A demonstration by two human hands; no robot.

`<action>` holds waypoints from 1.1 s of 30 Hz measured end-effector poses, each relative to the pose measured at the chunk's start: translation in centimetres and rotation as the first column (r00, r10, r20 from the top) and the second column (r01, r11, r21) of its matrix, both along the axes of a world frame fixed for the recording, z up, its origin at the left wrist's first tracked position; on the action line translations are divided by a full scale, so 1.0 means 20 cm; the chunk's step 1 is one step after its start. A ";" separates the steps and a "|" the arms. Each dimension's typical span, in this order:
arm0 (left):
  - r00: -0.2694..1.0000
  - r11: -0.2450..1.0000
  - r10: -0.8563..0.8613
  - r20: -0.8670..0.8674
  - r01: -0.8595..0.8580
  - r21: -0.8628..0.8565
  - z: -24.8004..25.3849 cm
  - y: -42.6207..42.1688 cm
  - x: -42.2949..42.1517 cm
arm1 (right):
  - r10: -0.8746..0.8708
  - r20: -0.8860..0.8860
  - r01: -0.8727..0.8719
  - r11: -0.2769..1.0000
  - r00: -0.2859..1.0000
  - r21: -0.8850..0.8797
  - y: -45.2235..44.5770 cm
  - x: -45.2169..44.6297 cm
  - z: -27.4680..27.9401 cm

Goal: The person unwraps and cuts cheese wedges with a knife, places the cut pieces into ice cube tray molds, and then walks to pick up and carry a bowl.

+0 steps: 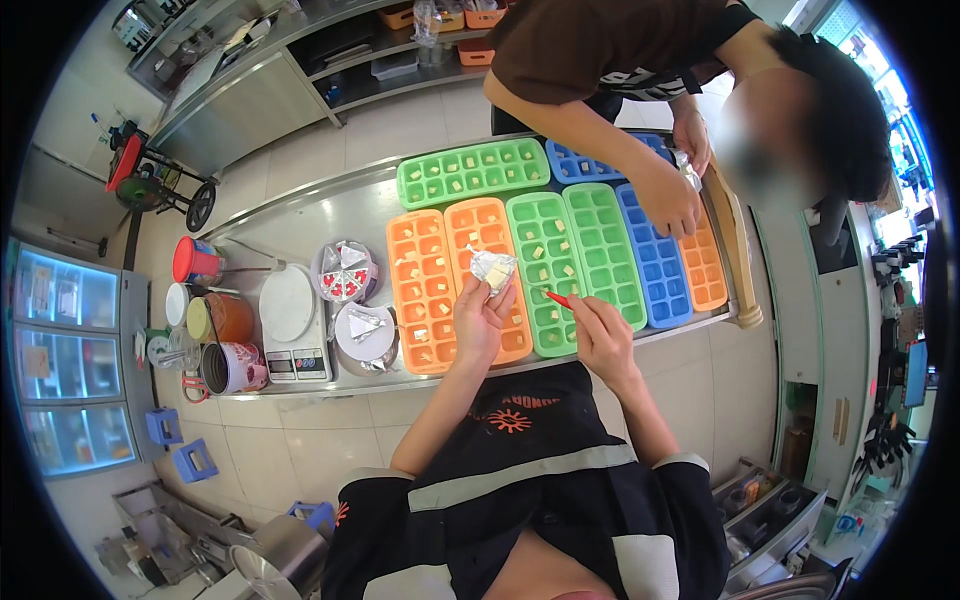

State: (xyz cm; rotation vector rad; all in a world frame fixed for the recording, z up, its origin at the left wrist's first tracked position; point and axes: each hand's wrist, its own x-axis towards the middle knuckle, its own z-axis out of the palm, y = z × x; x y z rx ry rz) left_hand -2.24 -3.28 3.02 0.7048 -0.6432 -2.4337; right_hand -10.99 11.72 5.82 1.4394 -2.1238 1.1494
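Observation:
My left hand (478,325) is closed on an opened foil wrapper with a pale cheese piece (497,274) in it, above the second orange ice cube tray (515,345). In my right hand (604,338) is a thin red tool (559,299), its tip over a green ice cube tray (548,345); its exact kind is too small to tell. Small pale cubes sit in many compartments of the orange and green trays. To the left, a round tub (345,272) holds foil-wrapped triangular portions, and another foil triangle (363,325) lies on a white round lid.
Opposite, a co-worker's hands (668,198) handle foil over blue trays (655,265) and an orange tray (706,270). On the left stand a kitchen scale (298,367), a white disc (287,304), jars (230,316) and a red tub (195,262). A wooden bar (735,250) lies at the right edge.

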 end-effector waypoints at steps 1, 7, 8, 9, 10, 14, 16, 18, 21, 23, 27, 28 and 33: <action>1.000 1.000 -0.003 0.008 0.003 -0.006 0.00 0.00 0.00 | 0.006 -0.001 -0.006 1.000 1.000 0.009 0.00 0.00 0.00; 1.000 0.999 -0.009 0.008 0.010 -0.034 0.00 0.01 0.01 | 0.011 0.015 -0.012 0.999 1.000 0.048 0.01 0.00 -0.01; 1.000 0.999 -0.010 0.009 0.010 -0.034 0.00 0.01 0.01 | 0.015 0.024 -0.017 0.998 1.000 0.058 0.01 0.00 -0.01; 1.000 0.999 -0.015 0.011 0.015 -0.040 0.00 0.01 0.01 | 0.015 0.025 -0.016 0.998 1.000 0.058 0.01 0.00 -0.02; 1.000 0.999 -0.020 0.012 0.021 -0.047 0.00 0.01 0.01 | 0.024 0.018 -0.025 0.997 1.000 0.070 0.01 -0.01 -0.03; 0.999 0.999 -0.035 0.023 0.036 -0.024 -0.02 0.00 0.01 | 0.009 -0.185 0.026 0.983 0.983 0.184 0.03 -0.02 -0.07; 0.998 0.998 -0.015 0.053 0.011 0.069 -0.01 0.00 0.00 | 0.018 -0.249 0.019 0.989 0.968 0.149 0.01 -0.04 -0.09; 0.999 0.996 -0.004 0.051 -0.001 0.093 -0.02 -0.01 0.00 | 0.027 -0.314 0.010 0.993 0.949 0.114 -0.02 -0.07 -0.11; 0.999 0.991 0.022 0.044 -0.028 0.132 -0.03 -0.03 0.00 | -0.041 -0.161 0.042 0.999 0.986 0.007 -0.08 -0.11 -0.16; 0.999 0.988 0.037 0.040 -0.042 0.145 -0.04 -0.04 0.00 | -0.073 0.102 0.085 0.988 0.992 -0.128 -0.13 -0.11 -0.18; 0.995 0.983 0.084 0.055 -0.092 0.158 -0.05 -0.05 0.01 | -0.202 0.413 0.203 0.978 0.888 0.042 -0.19 -0.21 -0.21; 0.995 0.984 0.087 0.043 -0.093 0.155 -0.05 -0.06 0.02 | -0.230 0.417 0.219 0.973 0.879 0.075 -0.21 -0.24 -0.24; 0.997 0.987 0.076 0.020 -0.078 0.138 -0.05 -0.06 0.03 | -0.334 0.552 0.235 0.941 0.764 0.245 -0.24 -0.35 -0.36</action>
